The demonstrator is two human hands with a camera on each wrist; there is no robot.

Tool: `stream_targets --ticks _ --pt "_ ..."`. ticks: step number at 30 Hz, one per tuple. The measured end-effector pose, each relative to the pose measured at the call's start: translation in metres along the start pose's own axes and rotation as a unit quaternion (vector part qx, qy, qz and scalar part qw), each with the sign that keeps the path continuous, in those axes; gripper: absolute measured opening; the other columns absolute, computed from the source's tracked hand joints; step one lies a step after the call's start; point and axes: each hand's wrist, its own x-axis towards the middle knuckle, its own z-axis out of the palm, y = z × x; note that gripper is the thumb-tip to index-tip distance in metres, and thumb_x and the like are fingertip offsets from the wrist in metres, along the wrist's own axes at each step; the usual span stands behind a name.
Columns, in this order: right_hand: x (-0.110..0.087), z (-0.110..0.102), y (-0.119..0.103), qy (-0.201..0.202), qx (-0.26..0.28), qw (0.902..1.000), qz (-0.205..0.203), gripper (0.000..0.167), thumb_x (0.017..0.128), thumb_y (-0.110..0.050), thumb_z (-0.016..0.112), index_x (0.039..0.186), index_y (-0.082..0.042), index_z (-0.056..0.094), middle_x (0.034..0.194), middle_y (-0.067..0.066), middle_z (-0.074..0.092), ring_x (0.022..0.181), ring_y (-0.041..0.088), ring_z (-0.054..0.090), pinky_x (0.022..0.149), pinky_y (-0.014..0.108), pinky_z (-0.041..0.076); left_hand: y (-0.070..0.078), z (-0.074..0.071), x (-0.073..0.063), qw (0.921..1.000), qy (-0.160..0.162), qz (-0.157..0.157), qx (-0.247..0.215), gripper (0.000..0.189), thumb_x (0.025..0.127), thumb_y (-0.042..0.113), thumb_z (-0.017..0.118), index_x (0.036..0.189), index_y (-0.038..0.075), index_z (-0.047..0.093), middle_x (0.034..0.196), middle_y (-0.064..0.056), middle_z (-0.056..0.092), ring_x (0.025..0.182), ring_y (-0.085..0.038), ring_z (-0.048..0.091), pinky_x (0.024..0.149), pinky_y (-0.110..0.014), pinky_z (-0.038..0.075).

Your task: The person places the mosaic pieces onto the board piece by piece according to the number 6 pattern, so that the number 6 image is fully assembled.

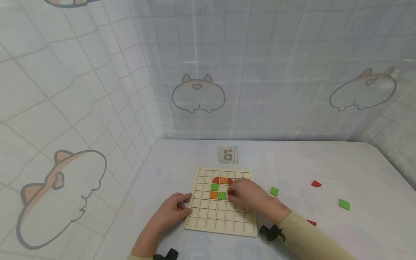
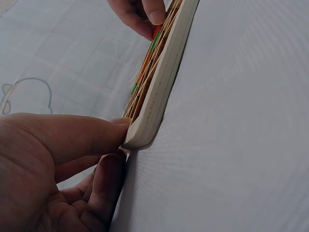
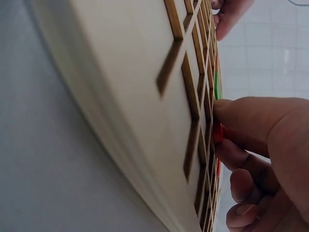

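Note:
A square wooden grid board (image 1: 221, 225) lies on the table, with orange, green and red tiles set in cells of its upper half. My left hand (image 1: 173, 208) is at the board's left edge; in the left wrist view its thumb and a finger pinch that edge near a corner. Over the board, my right hand (image 1: 248, 194) pinches a red tile (image 3: 218, 133) between thumb and fingers, down at the grid beside a green tile (image 1: 222, 196). Part of that red tile is hidden by the fingers. Another red tile (image 1: 230, 181) sits in the grid just above.
Right of the board lie loose green tiles (image 1: 344, 204) and red tiles (image 1: 316, 183), one of them close to the right sleeve. Behind the board is a small pattern card (image 1: 228, 155). A grid-patterned curtain (image 1: 260, 72) stands along the back and sides.

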Motion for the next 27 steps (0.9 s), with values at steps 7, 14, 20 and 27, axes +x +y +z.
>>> stream_targets --ticks 7,14,20,27 --pt "0.001 0.003 0.002 -0.008 0.037 0.9993 0.002 0.016 0.087 -0.026 0.078 0.097 -0.014 0.080 0.081 -0.014 0.062 0.073 0.004 0.050 0.067 0.024 0.046 0.001 -0.001 0.000 1.0000 0.002 -0.008 0.000 0.057 0.081 0.020 0.081 0.134 0.008 0.062 0.107 0.002 0.061 0.080 -0.011 0.058 0.067 -0.028 0.047" --pt "0.001 0.004 -0.001 -0.003 0.046 0.9989 0.003 0.014 0.087 -0.026 0.078 0.096 -0.016 0.080 0.083 -0.015 0.067 0.074 0.002 0.054 0.072 0.027 0.048 0.002 -0.001 -0.001 1.0000 0.004 -0.008 0.005 0.058 0.081 0.020 0.082 0.134 0.008 0.063 0.106 0.003 0.061 0.079 -0.011 0.058 0.067 -0.028 0.047" --pt "-0.005 0.001 0.002 -0.004 0.062 0.9981 0.004 0.032 0.087 -0.029 0.077 0.112 -0.009 0.076 0.092 -0.007 0.072 0.076 0.004 0.059 0.071 0.027 0.050 0.003 -0.002 -0.002 0.9999 0.003 -0.010 0.004 0.057 0.081 0.020 0.082 0.134 0.008 0.063 0.106 0.002 0.062 0.079 -0.011 0.058 0.066 -0.028 0.047" --pt "-0.019 -0.012 0.006 0.002 0.084 0.9952 0.051 0.035 0.089 -0.029 0.075 0.119 -0.010 0.073 0.109 -0.003 0.071 0.101 0.015 0.064 0.083 0.035 0.051 0.003 -0.002 -0.002 0.9999 0.001 -0.011 0.001 0.058 0.081 0.021 0.082 0.134 0.008 0.062 0.107 0.002 0.061 0.080 -0.012 0.057 0.066 -0.028 0.047"
